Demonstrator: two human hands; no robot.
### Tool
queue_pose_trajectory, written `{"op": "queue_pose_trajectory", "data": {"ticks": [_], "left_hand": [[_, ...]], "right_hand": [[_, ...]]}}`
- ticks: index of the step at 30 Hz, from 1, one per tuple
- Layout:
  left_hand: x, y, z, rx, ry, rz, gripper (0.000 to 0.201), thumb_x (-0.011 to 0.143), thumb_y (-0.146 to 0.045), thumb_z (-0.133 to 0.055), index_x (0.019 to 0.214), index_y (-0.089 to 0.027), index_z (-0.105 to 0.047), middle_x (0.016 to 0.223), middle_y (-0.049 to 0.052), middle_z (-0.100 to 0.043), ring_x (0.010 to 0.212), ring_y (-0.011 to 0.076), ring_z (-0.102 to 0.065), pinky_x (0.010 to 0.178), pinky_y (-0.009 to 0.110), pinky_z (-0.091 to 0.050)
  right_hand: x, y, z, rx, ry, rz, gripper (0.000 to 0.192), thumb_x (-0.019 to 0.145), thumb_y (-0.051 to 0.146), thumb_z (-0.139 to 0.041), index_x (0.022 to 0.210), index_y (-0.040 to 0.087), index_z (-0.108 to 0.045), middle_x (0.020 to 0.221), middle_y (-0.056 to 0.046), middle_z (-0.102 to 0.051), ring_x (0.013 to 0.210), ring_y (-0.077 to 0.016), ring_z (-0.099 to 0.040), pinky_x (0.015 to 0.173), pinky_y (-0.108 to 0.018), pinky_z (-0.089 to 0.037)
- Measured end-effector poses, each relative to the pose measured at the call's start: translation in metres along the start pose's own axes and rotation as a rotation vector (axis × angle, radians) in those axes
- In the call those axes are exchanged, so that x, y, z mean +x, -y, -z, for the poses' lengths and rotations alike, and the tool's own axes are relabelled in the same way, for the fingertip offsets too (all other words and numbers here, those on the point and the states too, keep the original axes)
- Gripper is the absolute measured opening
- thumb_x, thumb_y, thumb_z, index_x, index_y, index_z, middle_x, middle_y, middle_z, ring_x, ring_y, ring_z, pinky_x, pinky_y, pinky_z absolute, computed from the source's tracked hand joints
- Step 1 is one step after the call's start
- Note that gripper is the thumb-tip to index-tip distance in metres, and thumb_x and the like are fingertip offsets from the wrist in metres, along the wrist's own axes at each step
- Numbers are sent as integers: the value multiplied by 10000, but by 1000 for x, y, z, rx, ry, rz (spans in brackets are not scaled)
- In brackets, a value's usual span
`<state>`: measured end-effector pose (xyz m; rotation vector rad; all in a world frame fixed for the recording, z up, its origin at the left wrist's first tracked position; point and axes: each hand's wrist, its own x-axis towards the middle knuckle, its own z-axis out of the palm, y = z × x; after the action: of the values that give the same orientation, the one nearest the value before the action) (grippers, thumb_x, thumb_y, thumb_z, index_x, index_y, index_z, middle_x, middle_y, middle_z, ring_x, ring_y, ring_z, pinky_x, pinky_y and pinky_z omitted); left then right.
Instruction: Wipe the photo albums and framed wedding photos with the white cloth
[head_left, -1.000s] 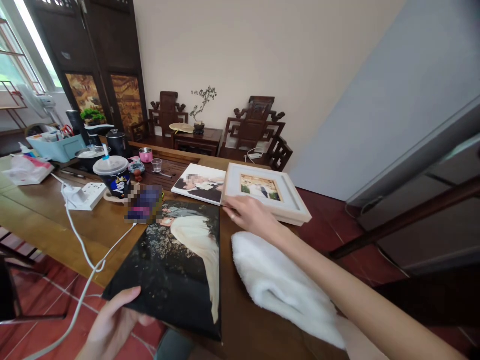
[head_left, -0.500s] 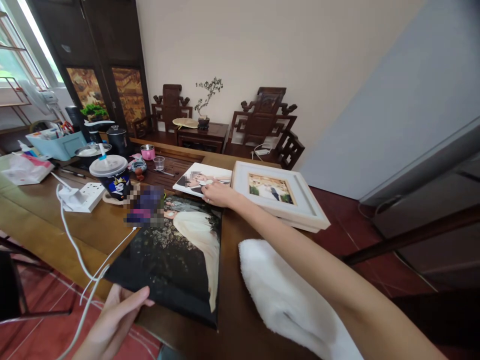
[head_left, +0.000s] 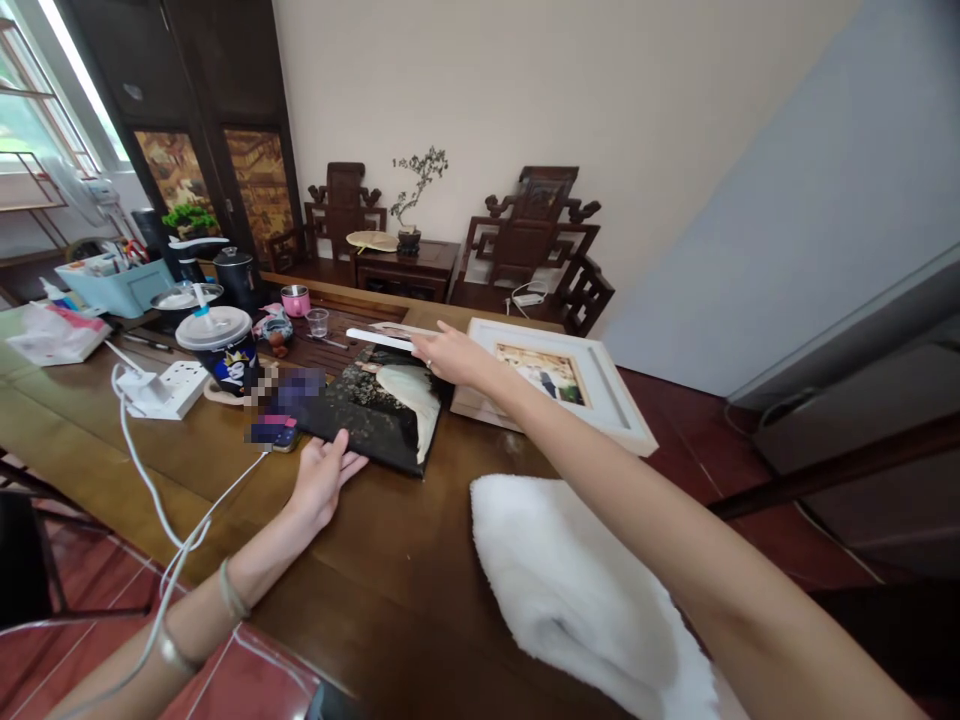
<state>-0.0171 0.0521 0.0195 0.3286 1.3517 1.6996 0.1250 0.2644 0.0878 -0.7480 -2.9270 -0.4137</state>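
My left hand [head_left: 324, 480] is closed on the near edge of a dark photo panel [head_left: 375, 415], thumb on top and fingers beneath. The panel pictures a figure in a long white dress, and its far end lies under a smaller white-edged photo panel [head_left: 381, 338]. My right hand [head_left: 450, 355] grips the right side of that smaller panel, which is tipped up so mostly its white edge shows. Just right of my right hand lies a white framed photo [head_left: 544, 380]. Below my right forearm is a folded white towel [head_left: 555, 590] on the wooden table.
On the left stand a lidded dark cup [head_left: 221, 350], a white power strip [head_left: 169, 388] with trailing cables, a tissue pack [head_left: 56, 335] and a blue bin [head_left: 120, 285]. A phone [head_left: 274, 435] lies beside the dark panel. Carved chairs [head_left: 536, 225] stand behind the table.
My left hand has pushed the dark panel forward, away from the table's near edge, its far end now beneath the smaller panel. My right hand has lifted and tilted the smaller panel.
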Motion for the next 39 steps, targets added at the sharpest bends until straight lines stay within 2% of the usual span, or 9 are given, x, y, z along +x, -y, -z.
{"op": "queue_pose_trajectory", "data": {"ticks": [4,7,13,17,20,26,30,35,39], "left_hand": [[23,7,-30,5,-38,84,108,976,-124,-513,897,-174,-458,906,39,-691,767,165,-745,913,474,-580],[38,8,-48,25,14,60,35,995,-158,-490,966,-161,-471,1045,90,-682,867,202,-753,890,439,-598],[63,7,-70,126,34,111,211,996,-190,-503,1165,-70,-467,1105,218,-678,804,249,-765,765,356,-639],[80,3,-72,233,157,187,274,1017,-194,-447,1179,18,-506,945,258,-732,790,250,-766,715,272,-629],[93,0,-70,260,183,230,314,1002,-184,-484,1215,45,-506,876,267,-742,780,261,-766,705,277,-629],[107,-1,-72,265,221,251,359,1017,-168,-438,1279,75,-467,912,288,-736,773,242,-767,762,281,-621],[109,0,-73,260,241,246,327,1022,-165,-420,1233,63,-521,932,280,-737,770,234,-766,814,291,-611],[103,-2,-74,254,274,266,286,1020,-122,-397,1141,62,-578,895,269,-741,752,225,-766,793,273,-616],[98,0,-74,240,274,274,258,1002,-99,-436,1149,54,-583,974,284,-731,817,220,-765,802,245,-613]], "right_hand": [[-1,9,-3,-8,1,27,269,959,77,-386,1141,48,-582,1127,-198,-702,1053,-247,-663,1108,-469,-287],[-3,19,-9,-37,-17,23,295,974,90,-353,1143,24,-586,1116,-207,-698,1051,-262,-659,1115,-476,-272],[-4,34,-27,-139,-52,6,364,956,68,-346,1234,-22,-563,1172,-251,-662,1090,-282,-631,1136,-512,-235],[-6,42,-42,-196,-105,22,393,953,83,-353,1266,-31,-560,1166,-257,-660,1079,-297,-623,1144,-563,-203],[-9,47,-49,-192,-125,-8,399,953,92,-362,1278,-20,-564,1169,-262,-657,1086,-301,-619,1153,-586,-175],[-14,48,-49,-155,-108,-36,389,972,134,-369,1270,-10,-573,1200,-267,-646,1105,-302,-612,1157,-572,-187],[-13,50,-48,-71,-99,-62,357,965,144,-413,1245,12,-591,1163,-243,-664,1096,-292,-611,1137,-538,-232],[-21,40,-26,268,-101,-187,227,954,206,-493,1033,142,-696,1029,-116,-733,968,-209,-646,973,-340,-401],[-51,6,1,328,-195,-402,378,1002,282,-338,988,162,-696,869,-76,-731,757,-172,-626,751,-267,-435]]}}
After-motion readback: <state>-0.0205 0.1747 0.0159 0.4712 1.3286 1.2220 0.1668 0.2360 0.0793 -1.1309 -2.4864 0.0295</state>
